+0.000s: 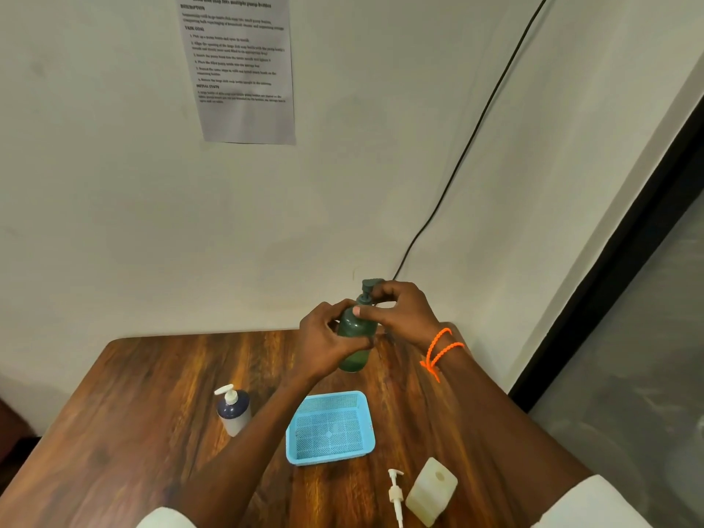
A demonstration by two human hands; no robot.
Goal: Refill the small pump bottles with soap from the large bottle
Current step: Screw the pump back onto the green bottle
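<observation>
We hold green pump bottle (354, 337) lifted above tabletop's (152, 375) far edge. Left hand (324, 344) grips body; right hand (396, 310) fingers pinch pump head (371, 287). Step, we judge: twisting pump at neck, on or off unclear. Next needs steady body, turning wrist. Blue basket (329, 428) mid-tabletop; white-pump bottle (233, 411) near left edge; loose pump (396, 493) and pale bottle (432, 489) at near edge. Open room at left.

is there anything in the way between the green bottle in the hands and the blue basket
Nothing visible. The green pump bottle is held above the table by the left hand and right hand, and the blue basket lies open and empty just nearer the person.
</observation>
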